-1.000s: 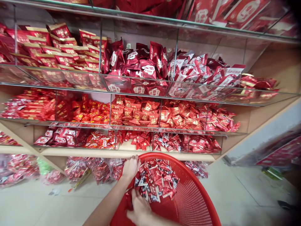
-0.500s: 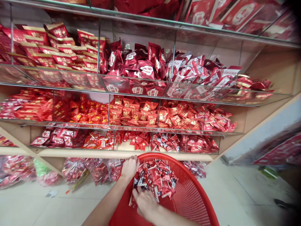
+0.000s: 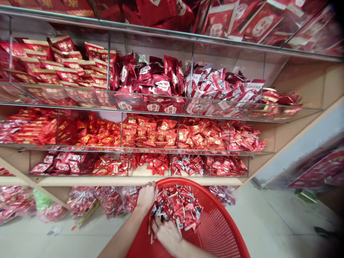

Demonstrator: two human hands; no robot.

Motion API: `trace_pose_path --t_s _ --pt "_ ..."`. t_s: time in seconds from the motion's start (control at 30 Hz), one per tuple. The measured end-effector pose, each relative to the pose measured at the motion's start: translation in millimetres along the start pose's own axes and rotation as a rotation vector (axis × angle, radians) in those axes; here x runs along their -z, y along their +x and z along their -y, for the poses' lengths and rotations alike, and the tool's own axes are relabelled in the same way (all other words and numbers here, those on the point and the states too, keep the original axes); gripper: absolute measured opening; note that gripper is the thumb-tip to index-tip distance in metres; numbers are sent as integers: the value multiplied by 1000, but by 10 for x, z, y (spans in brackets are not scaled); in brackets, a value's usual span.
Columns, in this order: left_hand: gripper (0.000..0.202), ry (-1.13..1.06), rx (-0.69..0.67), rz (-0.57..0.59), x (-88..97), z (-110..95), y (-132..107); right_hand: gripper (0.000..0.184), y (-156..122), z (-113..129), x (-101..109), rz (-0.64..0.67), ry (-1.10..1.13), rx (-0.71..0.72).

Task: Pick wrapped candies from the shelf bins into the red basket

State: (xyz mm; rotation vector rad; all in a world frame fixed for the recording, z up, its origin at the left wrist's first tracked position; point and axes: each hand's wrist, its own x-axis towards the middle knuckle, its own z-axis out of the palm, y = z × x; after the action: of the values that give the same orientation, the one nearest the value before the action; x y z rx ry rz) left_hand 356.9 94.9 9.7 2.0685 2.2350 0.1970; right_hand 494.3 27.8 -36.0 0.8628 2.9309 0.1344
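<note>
**We're in among the red!**

Closest to us, our right hand (image 3: 166,236) has its fingers curled down into a heap of small red foil packets (image 3: 182,208); whether it has hold of any, we can't tell. Our left hand (image 3: 146,197) is closed over the rim of a round red plastic mesh basket (image 3: 215,229), which holds the heap. Beyond, clear bags of red packets (image 3: 113,202) sit beneath tan wooden shelves (image 3: 107,181) carrying glass-walled bins of red packets (image 3: 153,132).

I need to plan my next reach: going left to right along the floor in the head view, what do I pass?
Clear bags of red packets, green bag, left hand, right hand, red mesh basket, pale tiled floor.
</note>
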Motion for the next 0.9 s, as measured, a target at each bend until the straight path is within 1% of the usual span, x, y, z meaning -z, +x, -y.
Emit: trace_pose_path --t_s 0.1,0.17,0.23,0.3,0.33,0.4,0.47,0.5,0.57,0.6,0.7,0.8,0.9 --pt "36 6 1 0 15 -5 -6 43 -25 13 13 32 18 -28" --pt "35 11 2 1 23 -8 -9 41 -51 17 78 0 62 -17" --pt "35 12 13 13 29 -12 -10 31 -70 -8 207 -60 143 15" --pt "36 10 21 22 33 -17 -11 22 -63 -92 387 -113 228 7" --pt "36 7 22 24 35 -19 -11 23 -44 -166 484 -134 262 -24" --pt "35 3 18 24 39 -21 -13 25 20 -386 660 -184 319 -144" --pt "35 5 8 23 44 -21 -15 27 107 -681 778 -268 384 -325" --pt "34 7 4 24 46 -20 -16 28 151 -843 811 -316 407 -439" --pt "34 13 2 25 48 -20 -19 26 234 -1156 827 -384 419 -645" --pt "34 14 4 24 47 -19 -19 24 270 -1293 817 -398 403 -713" --pt "35 11 4 12 40 -17 -18 19 372 -1577 753 -388 332 -830" --pt "35 5 3 14 31 -13 -16 21 474 -1679 679 -356 369 -885" --pt "35 6 12 22 28 -11 -17 21 565 -1685 612 -345 449 -900"
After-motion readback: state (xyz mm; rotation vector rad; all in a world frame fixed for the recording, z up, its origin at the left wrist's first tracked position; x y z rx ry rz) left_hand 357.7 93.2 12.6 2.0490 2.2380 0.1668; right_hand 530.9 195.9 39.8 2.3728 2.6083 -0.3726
